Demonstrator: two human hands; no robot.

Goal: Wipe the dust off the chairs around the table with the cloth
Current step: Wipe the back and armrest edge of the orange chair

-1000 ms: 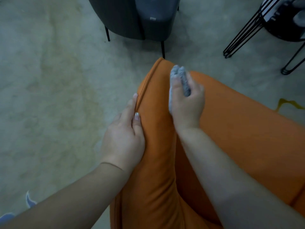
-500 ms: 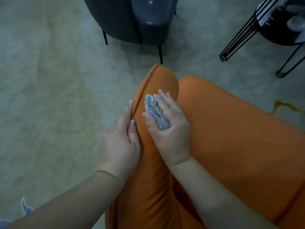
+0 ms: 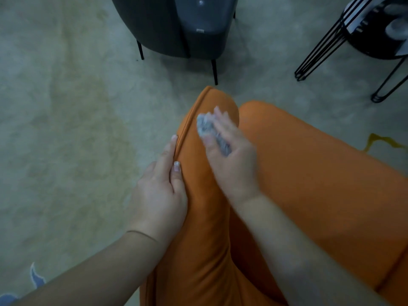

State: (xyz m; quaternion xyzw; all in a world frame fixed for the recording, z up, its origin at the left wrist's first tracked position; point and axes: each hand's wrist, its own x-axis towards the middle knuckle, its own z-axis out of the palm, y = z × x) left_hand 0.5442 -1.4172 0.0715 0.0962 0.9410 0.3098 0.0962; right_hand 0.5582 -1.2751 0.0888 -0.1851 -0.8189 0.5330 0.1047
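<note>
The pale grey-green short-pile carpet [image 3: 66,107] fills most of the view, mottled and matte. On it stands the orange fabric-upholstered chair [image 3: 309,195], smooth and padded, with a rounded armrest [image 3: 205,195] edged by a piped seam and a broad cushioned seat beside it. Beyond is a dark grey tub-shaped chair [image 3: 154,25] on thin black legs, and at the upper right a round black counter on black hairpin wire legs [image 3: 318,51]; what lies on it is too unclear to name.

The step in hand looks to be wiping the top of the armrest. The left hand [image 3: 161,195] rests on the armrest's outer flank, fingers straight along the piping and thumb laid on the fabric, seemingly to steady it; its grip holds nothing. The right hand [image 3: 229,155], blurred with movement, has its grip closed round the small grey nubbly bunched cloth [image 3: 207,129], which sits pressed on the armrest near its front end.

The soft upholstery should give under pressure, and the terry-like cloth should catch dust well. The next move probably calls for long, even strokes along the armrest, then the seat, with the seam needing a fingertip pass.
</note>
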